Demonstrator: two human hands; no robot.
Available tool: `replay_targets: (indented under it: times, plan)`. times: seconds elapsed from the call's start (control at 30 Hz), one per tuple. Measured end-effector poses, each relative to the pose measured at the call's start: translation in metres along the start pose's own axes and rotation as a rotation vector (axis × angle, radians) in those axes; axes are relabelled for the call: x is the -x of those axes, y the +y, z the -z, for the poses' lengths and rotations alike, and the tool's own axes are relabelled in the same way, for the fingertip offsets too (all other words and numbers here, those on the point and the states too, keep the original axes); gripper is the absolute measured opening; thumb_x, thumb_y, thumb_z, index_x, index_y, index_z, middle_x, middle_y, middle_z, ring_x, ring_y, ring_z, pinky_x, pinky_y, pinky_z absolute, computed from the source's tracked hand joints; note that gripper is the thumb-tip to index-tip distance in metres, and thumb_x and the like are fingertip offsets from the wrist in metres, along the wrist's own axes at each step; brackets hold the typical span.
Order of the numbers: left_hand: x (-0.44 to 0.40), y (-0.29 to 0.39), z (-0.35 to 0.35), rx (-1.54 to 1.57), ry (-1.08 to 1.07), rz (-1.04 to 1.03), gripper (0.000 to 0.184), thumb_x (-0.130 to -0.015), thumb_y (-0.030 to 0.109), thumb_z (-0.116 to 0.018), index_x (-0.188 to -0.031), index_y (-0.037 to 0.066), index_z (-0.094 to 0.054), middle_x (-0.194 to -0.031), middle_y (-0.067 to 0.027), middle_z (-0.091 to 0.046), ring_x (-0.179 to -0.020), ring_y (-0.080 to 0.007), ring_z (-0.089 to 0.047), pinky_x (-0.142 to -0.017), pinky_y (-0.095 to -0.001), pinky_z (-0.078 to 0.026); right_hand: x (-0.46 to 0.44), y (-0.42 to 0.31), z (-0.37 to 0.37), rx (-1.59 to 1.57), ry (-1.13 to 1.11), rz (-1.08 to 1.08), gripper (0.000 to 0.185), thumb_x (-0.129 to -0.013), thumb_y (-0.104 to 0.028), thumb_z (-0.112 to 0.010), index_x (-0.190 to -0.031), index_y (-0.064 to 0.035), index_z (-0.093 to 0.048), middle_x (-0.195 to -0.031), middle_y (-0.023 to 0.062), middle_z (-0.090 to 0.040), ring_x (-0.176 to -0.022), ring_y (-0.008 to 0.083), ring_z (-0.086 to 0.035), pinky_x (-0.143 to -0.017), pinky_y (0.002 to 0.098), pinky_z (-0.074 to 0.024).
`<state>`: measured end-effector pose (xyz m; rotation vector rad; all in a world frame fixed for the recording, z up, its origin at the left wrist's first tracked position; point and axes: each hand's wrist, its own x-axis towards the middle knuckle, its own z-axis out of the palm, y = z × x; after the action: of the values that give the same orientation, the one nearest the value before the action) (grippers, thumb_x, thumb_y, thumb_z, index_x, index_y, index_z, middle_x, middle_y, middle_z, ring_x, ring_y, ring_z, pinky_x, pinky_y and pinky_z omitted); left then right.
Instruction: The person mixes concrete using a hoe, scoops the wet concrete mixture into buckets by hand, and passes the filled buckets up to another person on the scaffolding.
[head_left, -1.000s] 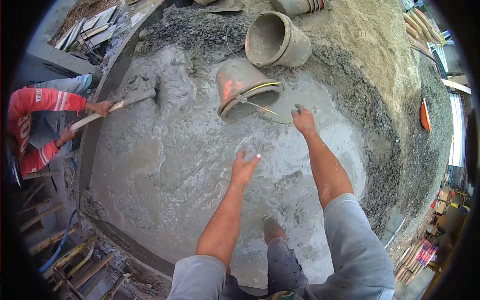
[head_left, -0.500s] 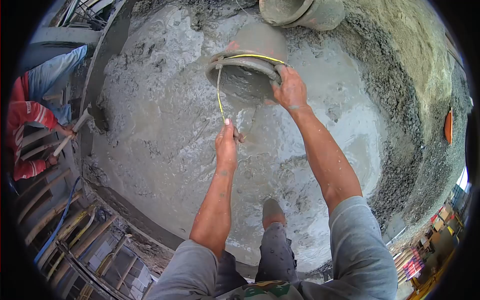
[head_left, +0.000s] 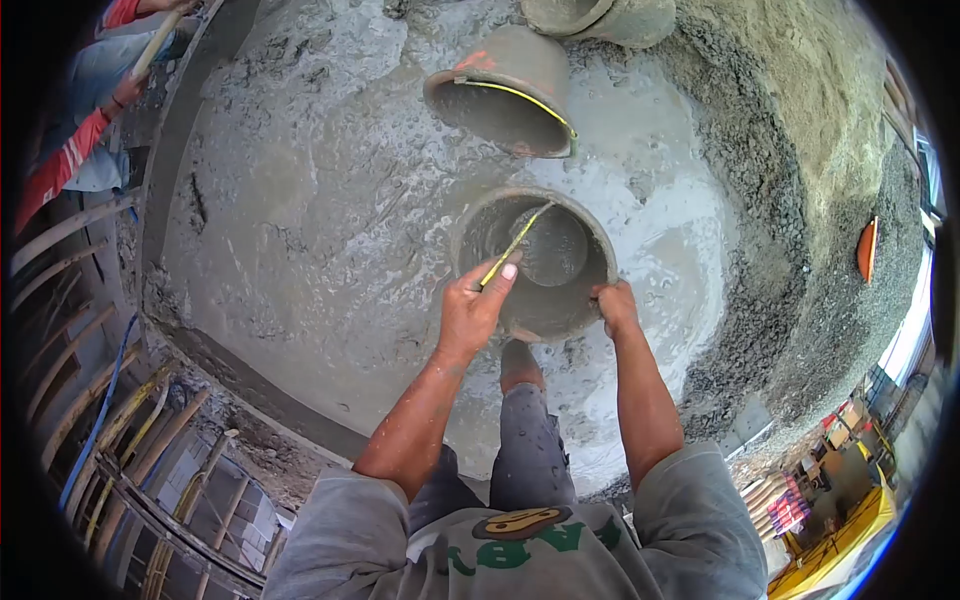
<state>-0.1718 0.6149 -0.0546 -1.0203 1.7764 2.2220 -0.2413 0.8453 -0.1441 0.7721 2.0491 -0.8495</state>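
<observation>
Standing over wet concrete (head_left: pixel 330 200), with both bare hands on a near bucket (head_left: pixel 555 310), set mouth-up just in front of the legs (head_left: pixel 525 430). Cannot tell whether resting on the concrete or lifted slightly above it. Gripping a yellow handle (head_left: pixel 512 247) with the left hand (head_left: pixel 472 315), fingers curled narrowly around it, over the left part of the mouth. Clasping the rim at the right side with the right hand (head_left: pixel 614 308), closed tight like a fist. Looking down through the mouth onto a round grey bottom. Facing, just beyond, a tipped bucket (head_left: pixel 520 62), turned with its opening toward the body, marked with orange-red patches and a yellow strip along its rim. Farther up, reaching out of view, more grey buckets (head_left: pixel 640 22). Flanked on the right by dark gravel (head_left: pixel 740 180) and paler sand (head_left: pixel 850 80). Accompanied at the upper left by another person in a red sleeve (head_left: pixel 75 150), with hands on a wooden shaft (head_left: pixel 155 45). Bordered at the lower left by poles (head_left: pixel 165 440) and a blue hose (head_left: pixel 100 430).
</observation>
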Motion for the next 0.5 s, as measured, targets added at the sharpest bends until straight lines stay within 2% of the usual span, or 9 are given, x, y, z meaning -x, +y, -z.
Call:
replay_targets:
  times: [0.07,0.13,0.2,0.27,0.3,0.37,0.43,0.47,0.5]
  plan:
    - [0.002,-0.041,-0.034,0.051,-0.038,-0.051,0.037,-0.09,0.029,-0.056,-0.111,-0.001,-0.062,-0.084,-0.0054,-0.065,-0.08,-0.0089,-0.056,-0.073,-0.0242,-0.045,-0.001,0.037,0.041,-0.139,0.058,0.0,0.041,-0.068,-0.007,-0.057,-0.106,0.0107,-0.053,-0.09,0.0179,-0.061,-0.082,0.0245,-0.057,-0.076,0.0363,-0.0442]
    - [-0.002,-0.07,-0.056,0.055,-0.176,0.136,0.039,-0.089,0.035,-0.057,-0.1,-0.001,-0.066,-0.082,-0.0059,-0.065,-0.071,-0.01,-0.058,-0.067,-0.0267,-0.047,0.009,0.047,0.056,-0.077,0.261,0.237,0.043,-0.068,-0.005,-0.054,-0.108,0.0111,-0.051,-0.093,0.0216,-0.059,-0.086,0.0311,-0.057,-0.08,0.0383,-0.0439]
    - [-0.026,-0.146,-0.068,0.197,-0.292,0.342,0.046,-0.089,0.044,-0.053,-0.078,0.001,-0.066,-0.065,-0.004,-0.059,-0.06,-0.011,-0.054,-0.058,-0.0259,-0.044,-0.023,0.089,0.048,0.475,0.56,0.407,0.046,-0.067,-0.005,-0.052,-0.11,0.0118,-0.05,-0.096,0.0257,-0.058,-0.089,0.0375,-0.056,-0.083,0.0406,-0.0433]
    - [-0.048,-0.199,-0.06,0.085,-0.32,0.435,0.051,-0.088,0.048,-0.051,-0.066,0.002,-0.059,-0.058,-0.0027,-0.052,-0.055,-0.0114,-0.049,-0.053,-0.0262,-0.04,-0.037,0.099,0.019,0.796,0.697,0.431,0.047,-0.067,-0.009,-0.056,-0.11,0.0104,-0.052,-0.104,0.0281,-0.056,-0.096,0.0417,-0.053,-0.086,0.0415,-0.0431]
    - [-0.05,-0.223,-0.055,0.033,-0.337,0.484,0.054,-0.088,0.049,-0.05,-0.06,0.003,-0.056,-0.054,-0.0021,-0.049,-0.052,-0.0116,-0.047,-0.05,-0.0264,-0.038,-0.042,0.099,-0.001,0.841,0.688,0.368,0.047,-0.066,-0.013,-0.061,-0.108,0.0087,-0.056,-0.111,0.0284,-0.053,-0.101,0.0428,-0.05,-0.088,0.0413,-0.0431]
    - [-0.056,-0.241,-0.034,0.104,-0.325,0.445,0.056,-0.087,0.051,-0.051,-0.054,0.006,-0.049,-0.049,-0.0008,-0.043,-0.046,-0.0117,-0.041,-0.048,-0.0269,-0.035,-0.07,0.094,-0.03,0.896,0.686,0.417,0.047,-0.066,-0.015,-0.064,-0.107,0.0081,-0.058,-0.118,0.0299,-0.05,-0.106,0.0449,-0.048,-0.09,0.0415,-0.0426]
    - [-0.027,-0.248,-0.002,0.195,-0.286,0.408,0.057,-0.087,0.051,-0.051,-0.05,0.009,-0.044,-0.047,-0.0001,-0.04,-0.043,-0.0116,-0.037,-0.047,-0.0276,-0.033,-0.083,0.118,-0.05,0.948,0.66,0.597,0.049,-0.067,-0.013,-0.06,-0.11,0.0104,-0.054,-0.119,0.0325,-0.047,-0.105,0.0469,-0.048,-0.092,0.0424,-0.0417]
    - [-0.02,-0.247,0.017,0.252,-0.243,0.337,0.057,-0.087,0.05,-0.051,-0.048,0.01,-0.042,-0.046,0.0,-0.039,-0.043,-0.0115,-0.037,-0.046,-0.028,-0.033,-0.052,0.085,-0.077,0.492,0.629,0.505,0.053,-0.065,-0.007,-0.054,-0.113,0.0134,-0.049,-0.115,0.0357,-0.047,-0.106,0.0486,-0.047,-0.094,0.0424,-0.0406]
    - [-0.01,-0.255,0.047,0.188,-0.199,0.31,0.055,-0.087,0.048,-0.051,-0.048,0.011,-0.041,-0.046,0.0004,-0.038,-0.043,-0.0113,-0.036,-0.046,-0.0279,-0.032,-0.054,0.097,-0.103,0.49,0.593,0.602,0.056,-0.064,-0.004,-0.05,-0.116,0.0148,-0.044,-0.11,0.0371,-0.049,-0.103,0.0481,-0.049,-0.093,0.0433,-0.0408]
